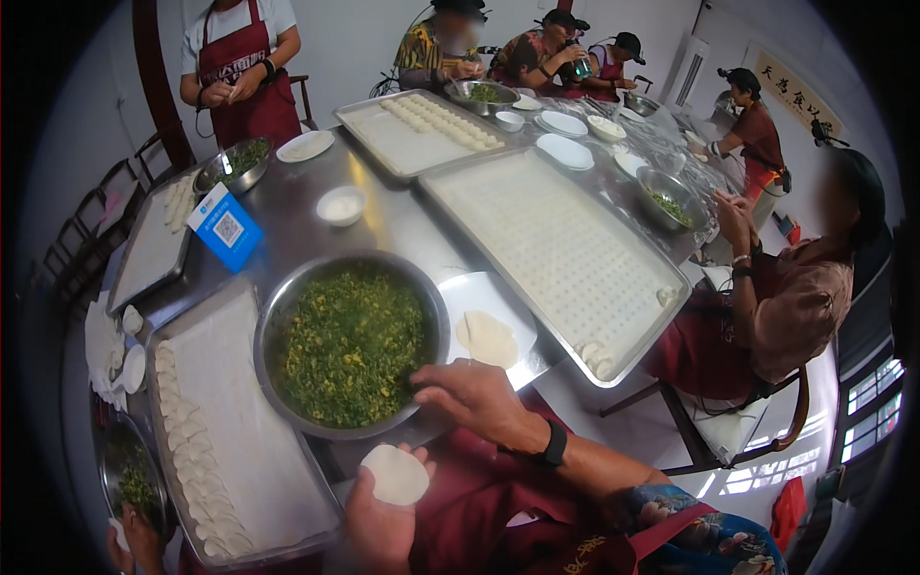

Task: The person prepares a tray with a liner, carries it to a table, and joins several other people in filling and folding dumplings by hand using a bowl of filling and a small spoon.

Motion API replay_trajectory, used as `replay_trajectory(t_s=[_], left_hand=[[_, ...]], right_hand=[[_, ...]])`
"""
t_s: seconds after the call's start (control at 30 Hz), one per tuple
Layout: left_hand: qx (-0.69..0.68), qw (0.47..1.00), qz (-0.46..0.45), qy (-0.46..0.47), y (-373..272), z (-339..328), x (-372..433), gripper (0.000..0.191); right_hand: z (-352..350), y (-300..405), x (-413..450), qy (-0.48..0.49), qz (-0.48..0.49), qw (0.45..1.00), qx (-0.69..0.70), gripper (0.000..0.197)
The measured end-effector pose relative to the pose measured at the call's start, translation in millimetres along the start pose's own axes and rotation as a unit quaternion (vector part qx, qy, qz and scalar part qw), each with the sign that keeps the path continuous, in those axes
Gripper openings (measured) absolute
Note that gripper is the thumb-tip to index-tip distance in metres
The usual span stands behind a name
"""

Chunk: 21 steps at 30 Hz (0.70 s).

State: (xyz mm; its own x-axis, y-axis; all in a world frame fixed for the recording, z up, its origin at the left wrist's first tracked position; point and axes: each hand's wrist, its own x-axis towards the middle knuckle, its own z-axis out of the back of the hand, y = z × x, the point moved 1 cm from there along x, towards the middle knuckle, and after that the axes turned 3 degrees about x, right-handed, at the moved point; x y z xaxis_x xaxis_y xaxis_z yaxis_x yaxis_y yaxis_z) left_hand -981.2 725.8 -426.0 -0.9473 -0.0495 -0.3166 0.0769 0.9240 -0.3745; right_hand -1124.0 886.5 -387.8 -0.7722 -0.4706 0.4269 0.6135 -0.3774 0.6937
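My left hand (384,514) is palm up below the bowl, with a round dough wrapper (395,475) resting on its palm and fingers. At the right rim of a large steel bowl (267,374) is my right hand (478,399), its thumb and forefinger apart and no tool visible in it. Chopped green filling with yellow bits (352,352) fills much of the bowl. Beyond my right hand, several flat wrappers (489,339) lie overlapped on a white plate (463,287). Left of the bowl, a paper-lined tray (237,417) holds a row of folded dumplings (194,460) along its left side.
A large perforated tray (546,237) at right carries a few dumplings near its close end. Behind it lies another tray (388,147) with rows of dumplings. A blue code stand (226,228) and a small white bowl (341,206) stand beyond my bowl. Co-workers (776,302) surround the steel table.
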Motion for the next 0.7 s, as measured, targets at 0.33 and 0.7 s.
replay_trajectory(t_s=[0.33,0.7], left_hand=[[0.011,0.999,-0.009,-0.028,-2.3,-2.9,-0.6,0.045],[0.036,0.999,-0.021,-0.017,-8.6,4.7,-5.1,0.051]], right_hand=[[-0.2,4.5,23.7,0.039,0.041,0.998,-0.002,0.023],[-7.6,1.5,29.4,-0.001,0.063,0.998,-0.026,0.016]])
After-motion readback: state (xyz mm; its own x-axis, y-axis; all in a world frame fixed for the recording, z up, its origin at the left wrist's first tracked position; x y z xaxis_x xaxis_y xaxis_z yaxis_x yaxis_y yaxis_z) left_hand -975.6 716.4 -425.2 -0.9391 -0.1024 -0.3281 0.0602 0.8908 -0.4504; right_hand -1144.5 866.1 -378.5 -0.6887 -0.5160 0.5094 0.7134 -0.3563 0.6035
